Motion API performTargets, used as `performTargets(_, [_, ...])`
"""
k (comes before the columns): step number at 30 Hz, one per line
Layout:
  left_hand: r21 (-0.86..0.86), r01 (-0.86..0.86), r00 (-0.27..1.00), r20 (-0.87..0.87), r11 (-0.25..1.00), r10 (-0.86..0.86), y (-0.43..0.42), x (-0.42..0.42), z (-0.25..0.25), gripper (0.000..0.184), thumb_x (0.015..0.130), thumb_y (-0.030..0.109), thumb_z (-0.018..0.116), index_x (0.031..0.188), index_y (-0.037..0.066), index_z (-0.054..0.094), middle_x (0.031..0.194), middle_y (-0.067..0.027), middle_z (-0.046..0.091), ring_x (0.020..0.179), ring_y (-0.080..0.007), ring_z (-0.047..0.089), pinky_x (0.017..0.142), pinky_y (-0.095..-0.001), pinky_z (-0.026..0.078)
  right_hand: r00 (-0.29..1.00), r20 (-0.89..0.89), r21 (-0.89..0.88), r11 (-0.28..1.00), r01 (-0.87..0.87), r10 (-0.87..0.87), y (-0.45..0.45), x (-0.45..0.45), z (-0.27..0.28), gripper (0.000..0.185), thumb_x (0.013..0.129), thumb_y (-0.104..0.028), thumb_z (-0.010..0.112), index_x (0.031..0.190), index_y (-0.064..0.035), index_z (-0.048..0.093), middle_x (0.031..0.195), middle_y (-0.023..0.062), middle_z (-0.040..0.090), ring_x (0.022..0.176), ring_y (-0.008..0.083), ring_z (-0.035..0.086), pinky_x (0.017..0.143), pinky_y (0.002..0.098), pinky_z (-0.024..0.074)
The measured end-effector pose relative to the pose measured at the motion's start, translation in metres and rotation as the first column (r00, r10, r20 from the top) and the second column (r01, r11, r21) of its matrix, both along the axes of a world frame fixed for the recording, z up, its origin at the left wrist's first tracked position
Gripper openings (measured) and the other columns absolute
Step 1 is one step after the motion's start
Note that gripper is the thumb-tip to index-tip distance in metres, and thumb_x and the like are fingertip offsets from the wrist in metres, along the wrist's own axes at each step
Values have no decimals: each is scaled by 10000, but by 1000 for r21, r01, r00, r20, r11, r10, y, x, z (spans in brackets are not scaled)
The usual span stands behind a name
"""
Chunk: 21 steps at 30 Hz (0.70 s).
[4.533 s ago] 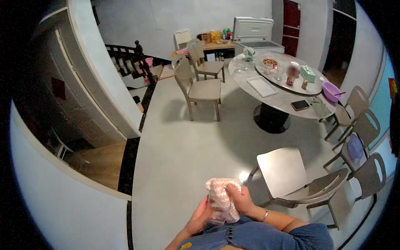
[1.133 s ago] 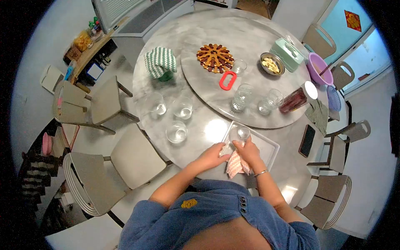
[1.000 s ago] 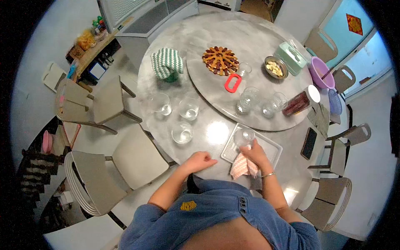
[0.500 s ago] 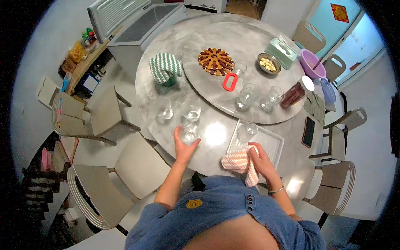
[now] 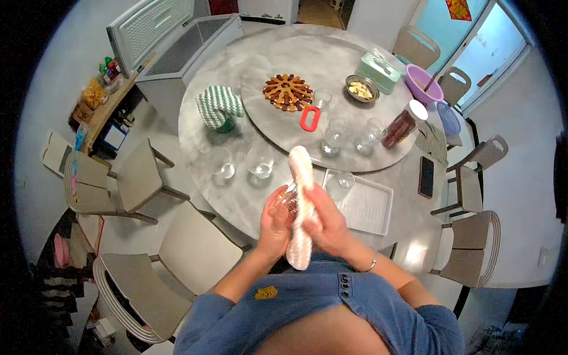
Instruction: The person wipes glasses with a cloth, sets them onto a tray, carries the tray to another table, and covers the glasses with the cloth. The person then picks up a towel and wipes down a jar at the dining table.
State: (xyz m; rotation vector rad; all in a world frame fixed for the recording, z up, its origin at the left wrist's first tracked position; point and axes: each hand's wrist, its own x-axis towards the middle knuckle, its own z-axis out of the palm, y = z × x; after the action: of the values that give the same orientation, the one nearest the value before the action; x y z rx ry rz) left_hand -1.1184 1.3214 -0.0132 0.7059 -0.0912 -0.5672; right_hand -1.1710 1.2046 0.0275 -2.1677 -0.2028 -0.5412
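My left hand (image 5: 276,225) is wrapped round a clear glass (image 5: 288,200), held on its side near my body. Against the mouth of the glass my right hand (image 5: 329,223) presses a pink and white cloth (image 5: 302,171), its fingers closed on it. One glass (image 5: 339,184) stands on the upper left part of the white tray (image 5: 378,210), just beyond my right hand. Two more glasses (image 5: 221,163) (image 5: 260,162) stand on the marble table (image 5: 207,189), ahead and to the left.
On the turntable (image 5: 266,127) are a patterned trivet (image 5: 287,93), a red ring (image 5: 309,119), several glasses, a dark red jar (image 5: 404,123), a bowl (image 5: 362,90) and a green box (image 5: 378,71). A phone (image 5: 426,177) lies right of the tray. Chairs (image 5: 189,248) surround the table.
My left hand has lifted the nearest glass off the table and brought it to the middle. My right hand has moved left with the cloth, up against that glass. A glass stays on the tray.
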Motion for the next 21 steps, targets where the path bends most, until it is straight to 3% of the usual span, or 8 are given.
performTargets(3, [149, -164, 907, 410, 975, 90, -3, -3, 14, 790, 688, 365, 639, 1205, -12, 176, 1085, -119, 424, 979, -193, 445, 861, -300, 360, 969, -217, 762, 640, 93, 118, 5, 1, 4, 378, 858, -220, 389, 1186, -33, 364, 1143, 141, 421, 1037, 230, 421, 885, 322, 329])
performTargets(4, [166, -225, 850, 516, 960, 110, -6, -5, 15, 831, 662, 348, 672, 1209, -11, 160, 1084, -124, 421, 986, -201, 440, 864, -301, 351, 987, -158, 623, 779, 76, 30, 0, 0, -6, 371, 886, -258, 312, 1154, -13, 388, 1085, 95, 461, 966, 176, 458, 843, 284, 363])
performTargets(5, [164, -227, 850, 515, 960, 113, -12, -9, 13, 831, 662, 348, 672, 1209, -11, 160, 1084, -124, 421, 986, -201, 440, 864, -301, 351, 908, -212, 974, 7, 225, 362, -16, 0, -50, 345, 875, -250, 351, 1099, 4, 421, 997, 76, 498, 883, 163, 496, 780, 239, 401])
performTargets(6, [138, -243, 799, 590, 960, 118, -18, -14, 8, 862, 622, 352, 702, 1204, -10, 181, 1082, -126, 422, 989, -203, 436, 860, -305, 352, 927, -300, 633, 774, 15, 227, -14, -2, -26, 312, 867, -232, 375, 1071, -3, 436, 955, 63, 503, 865, 144, 499, 750, 233, 418])
performTargets(7, [111, -261, 741, 660, 959, 125, -20, -17, 2, 892, 582, 356, 731, 1199, -10, 201, 1079, -128, 423, 992, -205, 432, 856, -309, 353, 980, -148, -169, 980, 104, -129, -12, -4, -3, 279, 859, -214, 399, 1043, -11, 451, 914, 51, 507, 848, 124, 502, 720, 226, 434])
performTargets(13, [464, -274, 576, 780, 842, -243, -13, -28, 5, 969, 498, 375, 758, 1195, -33, 224, 1083, -206, 420, 1021, -309, 410, 882, -381, 326, 929, -366, 458, 879, 132, 51, -17, -28, -41, 243, 849, -189, 418, 1022, -23, 461, 901, 48, 512, 818, 123, 511, 702, 243, 447])
performTargets(19, [554, -209, 416, 796, 806, -440, -11, -26, 13, 1092, 489, 309, 777, 1260, -16, 75, 1078, -197, 432, 1010, -300, 448, 869, -354, 345, 889, -457, 879, 136, 457, -39, -50, -61, -66, 209, 840, -164, 438, 1001, -35, 471, 888, 45, 516, 789, 121, 519, 683, 260, 460])
performTargets(21, [683, -51, 518, 642, 729, -566, -14, -26, 9, 1101, 507, 322, 764, 1265, -15, 41, 1064, -206, 438, 994, -328, 453, 862, -369, 348, 937, -290, 864, 368, 345, -197, -47, -66, -27, 169, 841, -185, 435, 920, -47, 493, 898, 51, 532, 737, 132, 527, 655, 273, 463])
